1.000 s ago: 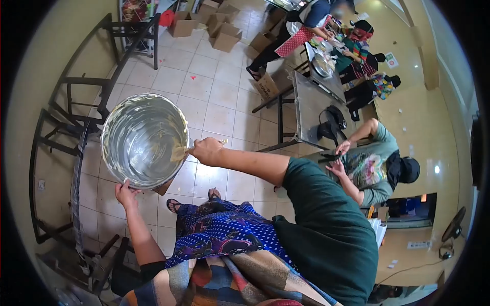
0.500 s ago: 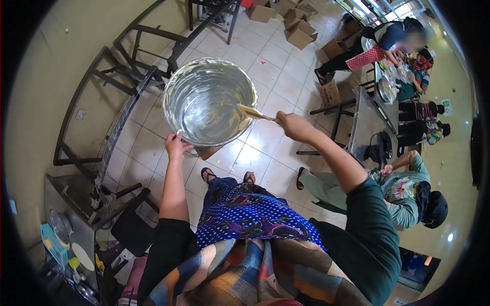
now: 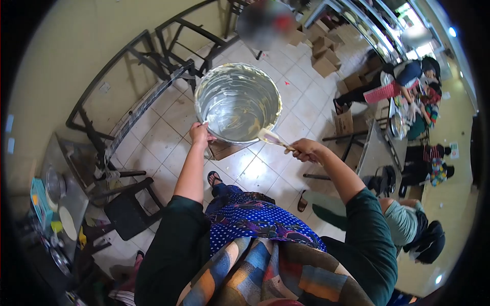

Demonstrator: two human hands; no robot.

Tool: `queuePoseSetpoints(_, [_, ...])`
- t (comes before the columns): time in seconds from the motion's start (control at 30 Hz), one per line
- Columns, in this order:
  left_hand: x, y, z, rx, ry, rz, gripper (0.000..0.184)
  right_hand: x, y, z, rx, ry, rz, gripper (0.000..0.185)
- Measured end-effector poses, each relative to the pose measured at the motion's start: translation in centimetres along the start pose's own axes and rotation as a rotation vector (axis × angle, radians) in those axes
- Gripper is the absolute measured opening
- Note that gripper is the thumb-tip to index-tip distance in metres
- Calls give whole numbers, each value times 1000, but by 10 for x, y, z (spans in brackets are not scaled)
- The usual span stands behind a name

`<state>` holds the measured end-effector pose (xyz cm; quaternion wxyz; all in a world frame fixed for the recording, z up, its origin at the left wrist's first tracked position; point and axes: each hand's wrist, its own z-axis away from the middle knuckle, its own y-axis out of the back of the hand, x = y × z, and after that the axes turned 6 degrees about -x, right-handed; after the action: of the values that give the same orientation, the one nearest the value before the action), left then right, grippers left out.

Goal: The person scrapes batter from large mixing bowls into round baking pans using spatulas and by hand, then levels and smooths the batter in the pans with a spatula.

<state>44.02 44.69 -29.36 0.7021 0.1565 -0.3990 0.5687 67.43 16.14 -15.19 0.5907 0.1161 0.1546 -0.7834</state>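
1 smeared pot [image 3: 237, 104] opens toward my camera, a box [image 3: 230, 151] showing just beyond its near edge. My left hand [image 3: 200, 134] pinches its near-left rim; my right hand [image 3: 308, 151] closes round the handle of a spatula [image 3: 274, 140], its blade at the near-right rim.

No words, brands or numbers can be read. Printing on the cardboard carton [image 3: 343, 123] on the tiled floor [image 3: 271, 163], near the edge of the metal table [image 3: 374, 155], and the green-and-white sign [image 3: 454, 150] mounted on the wall [image 3: 444, 204] are too small to be made out.
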Motion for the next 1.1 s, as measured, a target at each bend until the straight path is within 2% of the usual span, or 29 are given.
queuePoseSetpoints(0.1, [6, 11, 14, -118, 55, 5, 28, 3, 4, 25, 30, 17, 129, 25])
queuePoseSetpoints(0.17, [-6, 32, 20, -112, -15, -36, 33, 15, 8, 36, 75, 48, 246, 24])
queuePoseSetpoints(0.2, [-8, 43, 33, -64, -48, -74, 32, 33, 27, 30, 53, 214, 803, 23])
queuePoseSetpoints(0.23, [-17, 60, 42, -45, -71, -120, 33, 43, 30, 29, 82, 233, 1014, 20])
queuePoseSetpoints(0.27, [-32, 81, 49, -12, -89, -163, 34, 53, 33, 19, 187, -25, 482, 17])
queuePoseSetpoints(0.3, [-48, 107, 62, -21, -71, -180, 34, 75, 48, 4, 235, 43, 855, 16])
queuePoseSetpoints(0.33, [-74, 135, 74, 21, -94, -174, 33, 96, 69, -25, 249, -38, 1278, 20])
queuePoseSetpoints(0.37, [-98, 162, 98, 98, -101, -107, 31, 126, 94, -54, 207, 54, 1305, 25])
queuePoseSetpoints(0.4, [-123, 187, 125, 188, -66, -81, 29, 131, 84, -62, 305, -180, 1079, 17])
queuePoseSetpoints(0.43, [-157, 216, 156, 273, -98, -102, 25, 158, 109, -98, 235, -154, 1257, 17])
queuePoseSetpoints(0.47, [-222, 257, 155, 342, -119, -10, 22, 203, 167, -153, 73, 101, 1504, 18])
queuePoseSetpoints(0.5, [-244, 274, 206, 474, -19, -184, 20, 196, 127, -135, -2, 64, 1858, 17])
queuePoseSetpoints(0.53, [-280, 299, 245, 483, 13, -330, 23, 218, 146, -165, -46, 52, 1617, 14])
queuePoseSetpoints(0.57, [-328, 327, 279, 476, 48, -477, 27, 228, 136, -183, -88, 78, 1668, 14])
queuePoseSetpoints(0.6, [-390, 347, 317, 569, -200, -685, 28, 236, 120, -195, -41, -20, 1547, 12])
queuePoseSetpoints(0.63, [-378, 339, 376, 675, 194, -420, 28, 243, 105, -205, 14, -118, 1423, 12])
queuePoseSetpoints(0.67, [-403, 347, 419, 709, 344, -184, 26, 244, 95, -215, 73, -211, 1295, 13])
queuePoseSetpoints(0.7, [-442, 361, 454, 638, 453, -119, 27, 247, 92, -233, 49, -222, 1105, 15])
queuePoseSetpoints(0.73, [-443, 350, 490, 782, 510, 124, 28, 241, 82, -256, 24, -228, 911, 16])
queuePoseSetpoints(0.77, [-459, 349, 519, 824, 525, 197, 29, 222, 24, -244, 145, -45, 1411, 16])
queuePoseSetpoints(0.8, [-473, 348, 543, 861, 544, 267, 31, 215, 5, -266, 82, -10, 1258, 16])
queuePoseSetpoints(0.93, [-507, 359, 563, 1016, 566, 621, 24, 134, -150, -264, -4, 80, 1200, 24])
queuePoseSetpoints(0.97, [-495, 364, 561, 999, 473, 717, 26, 117, -184, -272, -127, 166, 1238, 24])
queuePoseSetpoints(1.0, [-482, 374, 560, 980, 376, 808, 29, 107, -214, -296, -141, 186, 1261, 24])
queuePoseSetpoints(1.07, [-443, 406, 559, 925, 218, 678, 37, 107, -270, -392, 262, 35, 1374, 24])
queuePoseSetpoints(1.1, [-425, 427, 556, 918, 137, 674, 39, 66, -287, -468, -330, -179, 1371, 25])
